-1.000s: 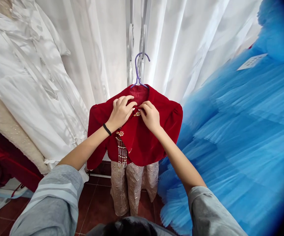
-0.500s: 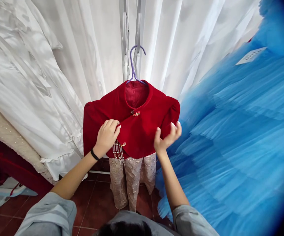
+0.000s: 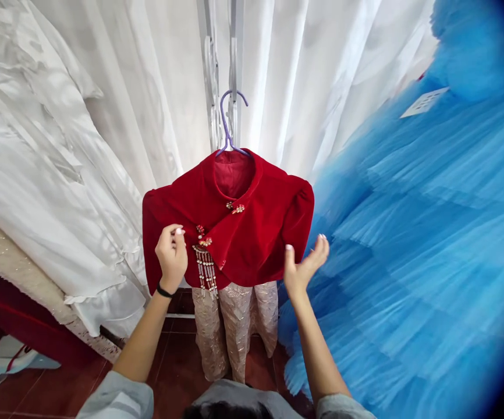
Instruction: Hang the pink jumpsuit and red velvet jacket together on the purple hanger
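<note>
A red velvet jacket [image 3: 261, 233] with a stand collar hangs in front of me on a purple hanger [image 3: 226, 122]. Jewelled clasps [image 3: 235, 208] sit at its neck, and a beaded tassel [image 3: 206, 267] dangles from a second clasp lower on the front. My left hand [image 3: 172, 256], with a black band at the wrist, is before the jacket's left side beside the tassel; its fingers are curled in and nothing shows in them. At the jacket's right sleeve my right hand [image 3: 304, 267] is open, thumb apart from the fingers, holding nothing.
Pale patterned fabric [image 3: 234, 320] hangs below the jacket. White garments [image 3: 46, 174] line the left, a large blue tulle dress [image 3: 409, 244] fills the right, and white curtains [image 3: 269, 70] hang behind a metal stand [image 3: 233, 58]. The floor is red tile [image 3: 173, 366].
My left hand has drawn back left from the jacket front, baring the lower clasp and tassel. The front flap's lower edge now folds outward. My right hand stays open, slightly lower.
</note>
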A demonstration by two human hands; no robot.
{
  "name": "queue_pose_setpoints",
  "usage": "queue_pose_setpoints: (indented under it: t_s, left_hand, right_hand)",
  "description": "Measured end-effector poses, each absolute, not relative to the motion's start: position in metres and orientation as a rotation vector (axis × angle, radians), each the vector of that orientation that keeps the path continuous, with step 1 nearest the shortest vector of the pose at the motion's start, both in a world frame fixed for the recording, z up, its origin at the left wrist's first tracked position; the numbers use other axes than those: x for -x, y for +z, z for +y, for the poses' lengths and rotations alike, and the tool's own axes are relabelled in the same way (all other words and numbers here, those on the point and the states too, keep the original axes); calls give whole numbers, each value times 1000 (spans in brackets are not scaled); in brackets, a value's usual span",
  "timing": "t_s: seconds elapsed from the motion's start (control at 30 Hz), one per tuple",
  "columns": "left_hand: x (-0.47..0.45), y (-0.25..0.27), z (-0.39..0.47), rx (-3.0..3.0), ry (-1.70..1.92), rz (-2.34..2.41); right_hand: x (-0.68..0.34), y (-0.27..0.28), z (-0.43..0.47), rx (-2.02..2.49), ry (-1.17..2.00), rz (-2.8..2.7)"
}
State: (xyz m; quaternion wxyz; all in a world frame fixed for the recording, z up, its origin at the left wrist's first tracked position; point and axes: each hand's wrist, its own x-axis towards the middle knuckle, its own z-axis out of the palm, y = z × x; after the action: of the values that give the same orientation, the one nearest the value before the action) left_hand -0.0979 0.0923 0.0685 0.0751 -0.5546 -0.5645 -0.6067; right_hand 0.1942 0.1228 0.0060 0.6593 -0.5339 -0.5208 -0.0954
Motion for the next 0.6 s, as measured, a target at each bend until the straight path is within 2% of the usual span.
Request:
queue_pose_setpoints:
  t_s: [0.07, 0.13, 0.27, 0.4, 0.5, 0.6]
  left_hand:
    - [91, 50, 96, 1564, -1966, -1691]
    - [78, 36, 102, 1541, -1935, -1642]
    - [52, 22, 108, 1574, -1648, -1470]
    - [51, 16, 107, 1633, -1405, -1522]
    - [62, 11, 105, 1692, -1300, -1611]
    - [73, 7, 104, 1721, -1260, -1633]
  right_hand:
    - [-166, 21, 120, 1174, -252, -1371]
    - [-135, 30, 119, 1140, -229, -1538]
    - [-95, 27, 115, 1136, -165, -1804]
    - [-102, -7, 99, 1103, -59, -1856]
    - [-129, -48, 89, 963, 57, -1689]
    - [-161, -90, 95, 1131, 249, -1157]
